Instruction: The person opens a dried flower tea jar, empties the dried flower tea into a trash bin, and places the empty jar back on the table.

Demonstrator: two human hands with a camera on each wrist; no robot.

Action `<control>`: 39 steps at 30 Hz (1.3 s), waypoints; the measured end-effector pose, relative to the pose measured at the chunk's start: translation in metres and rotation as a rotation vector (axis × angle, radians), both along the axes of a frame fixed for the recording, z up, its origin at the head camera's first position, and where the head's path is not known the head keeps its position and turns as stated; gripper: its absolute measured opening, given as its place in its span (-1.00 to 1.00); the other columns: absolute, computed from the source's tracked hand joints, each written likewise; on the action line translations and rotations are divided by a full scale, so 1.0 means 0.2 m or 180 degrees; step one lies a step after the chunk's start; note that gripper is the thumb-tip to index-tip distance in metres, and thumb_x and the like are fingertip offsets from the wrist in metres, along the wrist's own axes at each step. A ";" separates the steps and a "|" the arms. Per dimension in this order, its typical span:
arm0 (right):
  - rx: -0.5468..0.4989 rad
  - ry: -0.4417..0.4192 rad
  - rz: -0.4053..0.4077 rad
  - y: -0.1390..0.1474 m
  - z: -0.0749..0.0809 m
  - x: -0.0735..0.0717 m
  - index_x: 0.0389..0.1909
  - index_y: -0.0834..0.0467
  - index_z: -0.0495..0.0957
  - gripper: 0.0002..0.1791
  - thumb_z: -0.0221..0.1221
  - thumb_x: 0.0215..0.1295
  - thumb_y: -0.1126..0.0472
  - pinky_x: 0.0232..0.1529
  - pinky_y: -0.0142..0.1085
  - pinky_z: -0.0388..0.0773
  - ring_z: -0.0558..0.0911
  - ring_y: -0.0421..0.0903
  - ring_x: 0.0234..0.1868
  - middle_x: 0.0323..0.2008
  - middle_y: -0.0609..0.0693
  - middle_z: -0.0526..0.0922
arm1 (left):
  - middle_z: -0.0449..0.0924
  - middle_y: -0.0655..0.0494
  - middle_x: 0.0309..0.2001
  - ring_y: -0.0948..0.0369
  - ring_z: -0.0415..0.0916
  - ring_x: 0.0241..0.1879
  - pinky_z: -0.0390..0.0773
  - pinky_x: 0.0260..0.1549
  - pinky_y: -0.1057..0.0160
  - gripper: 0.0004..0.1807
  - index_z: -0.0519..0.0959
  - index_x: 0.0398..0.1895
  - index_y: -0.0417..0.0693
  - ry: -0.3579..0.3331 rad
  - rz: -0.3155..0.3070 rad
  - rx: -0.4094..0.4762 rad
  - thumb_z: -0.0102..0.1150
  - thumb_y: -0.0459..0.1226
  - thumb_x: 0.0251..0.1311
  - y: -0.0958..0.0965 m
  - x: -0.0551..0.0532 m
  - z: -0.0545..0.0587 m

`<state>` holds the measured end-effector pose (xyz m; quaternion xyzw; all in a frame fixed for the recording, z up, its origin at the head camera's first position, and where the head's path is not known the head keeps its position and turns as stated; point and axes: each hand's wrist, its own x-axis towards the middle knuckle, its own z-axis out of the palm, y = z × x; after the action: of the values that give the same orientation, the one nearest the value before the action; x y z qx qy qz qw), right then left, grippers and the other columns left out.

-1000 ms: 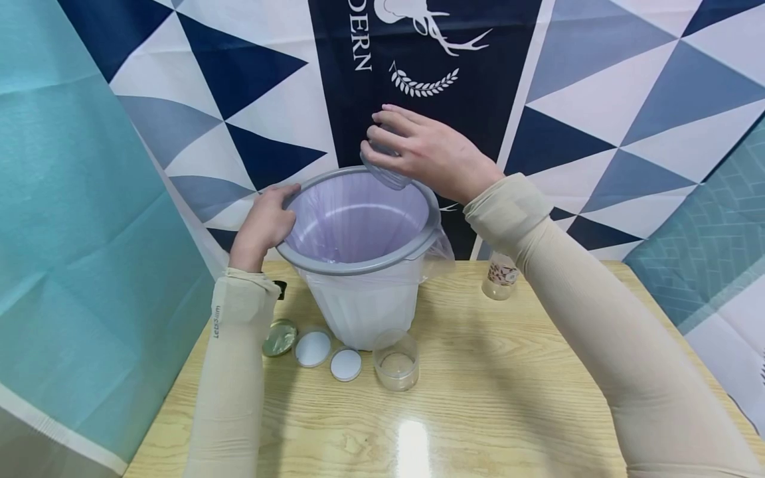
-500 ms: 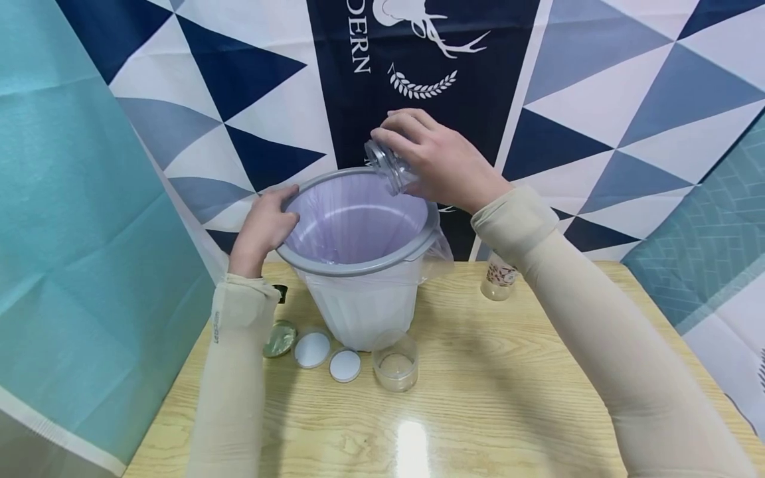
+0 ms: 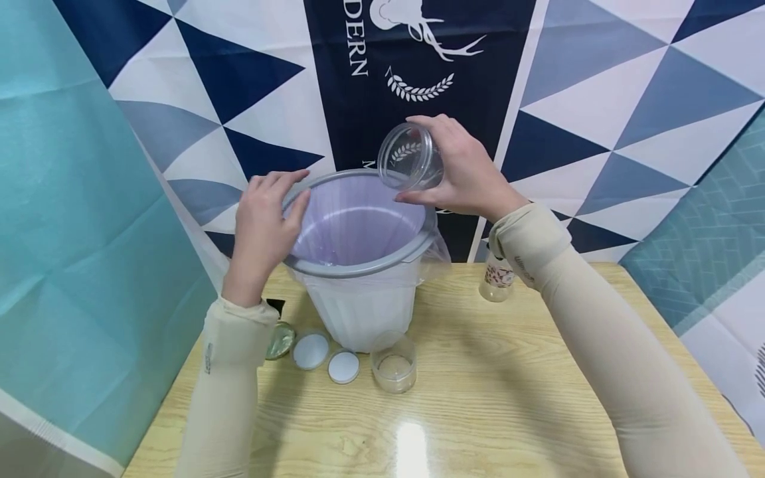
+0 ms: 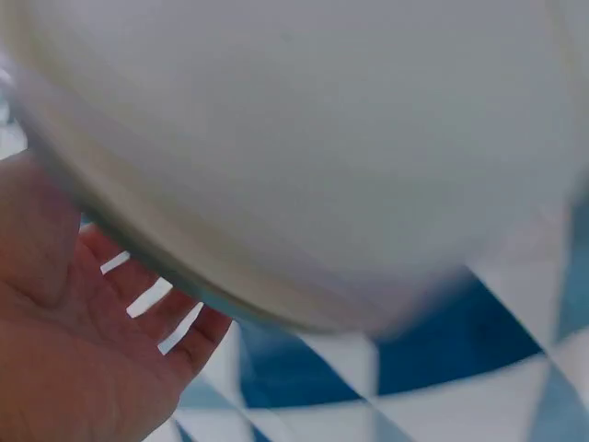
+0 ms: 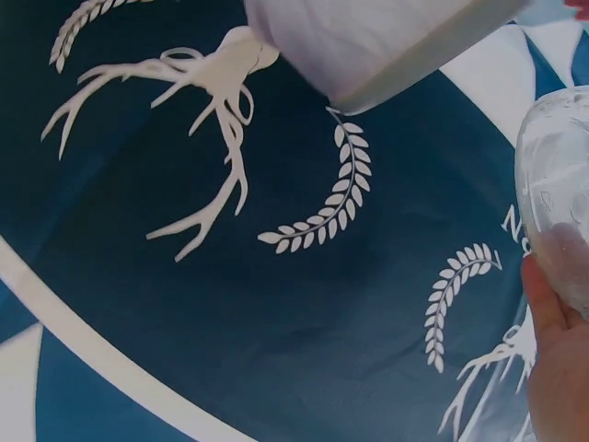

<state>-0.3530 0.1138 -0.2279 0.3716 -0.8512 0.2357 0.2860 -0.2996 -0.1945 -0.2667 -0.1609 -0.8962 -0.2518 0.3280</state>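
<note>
My right hand [image 3: 460,166] grips a clear plastic jar [image 3: 409,159], tilted with its open mouth to the left, above the back right of the bin's rim. The jar [image 5: 557,184] also shows at the right edge of the right wrist view. The white bin [image 3: 361,305] has a grey rim [image 3: 358,269] and a pale purple liner bag [image 3: 358,219]. At the rim's left side my left hand [image 3: 265,222] is raised with its fingers spread, holding nothing. In the left wrist view the left hand [image 4: 101,341] is beside the bin's rim; whether it touches cannot be told.
Along the bin's front stand a greenish lid [image 3: 281,340], two white round lids [image 3: 311,350] and a clear open container [image 3: 394,372]. A clear bottle with a patterned label [image 3: 497,279] stands at the back right. Patterned cloth [image 3: 597,99] hangs behind the table [image 3: 478,411].
My right hand has turned the jar from mouth-down toward its side, with the mouth now facing left. My left hand has lifted off the rim, its fingers spreading.
</note>
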 end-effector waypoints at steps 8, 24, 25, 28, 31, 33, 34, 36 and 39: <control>-0.0590 -0.0289 0.0244 0.08 -0.02 0.09 0.48 0.07 0.28 0.11 0.66 -0.11 0.03 0.33 -0.10 0.47 0.58 -0.05 0.23 0.24 0.05 0.58 | 0.57 -0.18 0.31 -0.11 0.47 0.34 0.42 0.37 -0.11 -0.32 0.33 0.53 -0.21 0.0471 -0.0709 -0.0350 0.24 -0.17 0.42 0.33 0.25 -0.01; -0.0970 -0.0314 0.0379 0.28 -0.20 0.30 0.44 0.19 0.25 0.16 0.67 -0.27 0.38 0.26 -0.44 0.46 0.63 0.09 0.22 0.26 0.09 0.56 | 0.02 -0.35 0.60 -0.10 0.12 0.59 -0.01 0.62 0.09 0.03 -0.12 0.58 -0.54 0.0449 -0.1454 -0.0550 0.34 -0.27 0.31 0.74 0.38 -0.26; -0.0970 -0.0305 0.0355 0.29 -0.22 0.31 0.44 0.19 0.26 0.16 0.67 -0.27 0.38 0.25 -0.44 0.46 0.64 0.09 0.21 0.25 0.09 0.57 | -0.02 -0.37 0.61 -0.10 0.09 0.60 -0.01 0.62 0.09 0.05 -0.14 0.58 -0.55 0.0438 -0.1494 -0.0554 0.34 -0.27 0.30 0.75 0.39 -0.27; -0.0949 -0.0264 0.0280 0.32 -0.25 0.34 0.46 0.18 0.26 0.19 0.67 -0.29 0.39 0.23 -0.46 0.47 0.66 0.09 0.18 0.24 0.09 0.59 | -0.04 -0.39 0.61 -0.08 0.03 0.62 0.03 0.61 0.07 0.08 -0.16 0.58 -0.55 0.0399 -0.1553 -0.0543 0.36 -0.27 0.28 0.78 0.41 -0.30; -0.0942 -0.0252 0.0241 0.35 -0.27 0.36 0.48 0.18 0.25 0.21 0.67 -0.31 0.41 0.24 -0.48 0.46 0.66 -0.03 0.20 0.23 0.11 0.60 | -0.03 -0.37 0.62 -0.08 0.05 0.61 0.08 0.60 0.04 0.09 -0.17 0.59 -0.53 0.0342 -0.1571 -0.0557 0.37 -0.25 0.28 0.81 0.43 -0.31; -0.0958 -0.0251 0.0220 0.38 -0.29 0.38 0.48 0.18 0.24 0.24 0.66 -0.35 0.44 0.25 -0.49 0.45 0.62 -0.19 0.22 0.23 0.12 0.61 | -0.05 -0.35 0.63 -0.08 0.06 0.61 0.08 0.60 0.04 0.09 -0.18 0.60 -0.51 0.0261 -0.1609 -0.0536 0.36 -0.25 0.29 0.83 0.45 -0.32; -0.0967 -0.0251 0.0201 0.39 -0.30 0.39 0.49 0.17 0.24 0.25 0.66 -0.36 0.45 0.26 -0.49 0.44 0.60 -0.27 0.23 0.23 0.13 0.61 | -0.06 -0.34 0.63 -0.08 0.05 0.61 0.06 0.60 0.05 0.10 -0.19 0.60 -0.51 0.0212 -0.1635 -0.0526 0.36 -0.24 0.30 0.84 0.45 -0.33; -0.0997 -0.0265 0.0166 0.42 -0.32 0.41 0.50 0.18 0.23 0.29 0.66 -0.41 0.48 0.24 -0.51 0.43 0.55 -0.40 0.22 0.23 0.14 0.60 | -0.11 -0.30 0.65 -0.07 0.03 0.62 0.03 0.61 0.07 0.11 -0.23 0.61 -0.48 0.0096 -0.1677 -0.0501 0.35 -0.24 0.31 0.87 0.47 -0.34; -0.0982 -0.0297 0.0074 0.47 -0.36 0.44 0.50 0.18 0.24 0.32 0.67 -0.45 0.48 0.23 -0.53 0.40 0.50 -0.44 0.21 0.23 0.15 0.57 | -0.20 -0.29 0.66 -0.06 -0.04 0.64 -0.03 0.62 0.12 0.14 -0.30 0.61 -0.47 -0.0079 -0.1708 -0.0524 0.35 -0.23 0.32 0.92 0.49 -0.38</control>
<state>-0.2642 0.2071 -0.3009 0.3218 -0.8130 0.3839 0.2970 -0.2006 -0.0100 -0.3423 -0.4154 -0.8429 -0.2580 0.2245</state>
